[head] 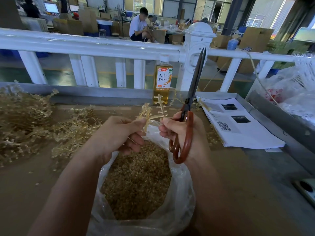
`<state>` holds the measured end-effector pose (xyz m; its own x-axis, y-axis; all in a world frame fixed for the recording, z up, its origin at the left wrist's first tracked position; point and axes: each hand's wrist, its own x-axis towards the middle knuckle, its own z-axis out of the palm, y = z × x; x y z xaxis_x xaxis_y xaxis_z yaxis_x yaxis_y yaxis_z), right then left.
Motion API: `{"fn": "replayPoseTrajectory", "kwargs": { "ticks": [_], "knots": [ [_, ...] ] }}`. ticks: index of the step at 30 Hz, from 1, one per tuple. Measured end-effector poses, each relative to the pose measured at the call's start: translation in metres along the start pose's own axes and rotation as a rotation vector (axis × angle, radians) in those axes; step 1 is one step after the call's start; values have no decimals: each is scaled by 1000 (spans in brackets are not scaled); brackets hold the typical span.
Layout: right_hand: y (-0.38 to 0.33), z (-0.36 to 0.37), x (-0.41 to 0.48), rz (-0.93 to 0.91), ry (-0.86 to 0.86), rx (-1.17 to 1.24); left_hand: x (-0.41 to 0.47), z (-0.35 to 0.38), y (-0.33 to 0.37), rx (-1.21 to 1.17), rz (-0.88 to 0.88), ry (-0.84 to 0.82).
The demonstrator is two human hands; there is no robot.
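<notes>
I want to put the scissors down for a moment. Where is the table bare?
Bare table lies right of the plastic bag, between it, the printed sheets and the phone; also front left, in front of the pile of plastic sprigs. Crowded: the pile at left, the bag at centre, sheets rear right.

Head view: head-worn, wide-angle
Facing: forward and down toward white railing (105, 46)
Nearness: close above left hand (119, 135) and right hand (175, 130)

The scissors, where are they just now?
In the head view, right of centre: the right hand grips the scissors by their red-brown handles, blades shut and pointing up before the white fence post, just right of the drink bottle.
</notes>
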<state>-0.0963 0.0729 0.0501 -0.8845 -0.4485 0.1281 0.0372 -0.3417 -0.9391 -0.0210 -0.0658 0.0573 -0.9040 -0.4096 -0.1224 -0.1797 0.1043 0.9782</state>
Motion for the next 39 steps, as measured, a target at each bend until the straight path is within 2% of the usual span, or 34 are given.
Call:
{"fn": "replayPoseTrajectory", "kwargs": {
  "ticks": [10,16,21,27,34,37,39],
  "knots": [
    [2,4,1,-1,19,-49,-1,-3,2,-147,69,-74],
    [2,4,1,3,68,-42,-6,0,6,-343,95,-218],
    [2,5,1,15,93,-91,-5,5,7,-402,40,-265],
    [4,3,0,1,76,-169,0,8,3,-420,56,-145],
    [-2,9,-3,34,69,-242,6,9,1,-551,152,136],
    [-3,9,-4,88,48,-287,7,5,1,-642,150,182],
    [-3,8,-6,105,-31,-354,7,4,1,-693,145,185]
  ]
}}
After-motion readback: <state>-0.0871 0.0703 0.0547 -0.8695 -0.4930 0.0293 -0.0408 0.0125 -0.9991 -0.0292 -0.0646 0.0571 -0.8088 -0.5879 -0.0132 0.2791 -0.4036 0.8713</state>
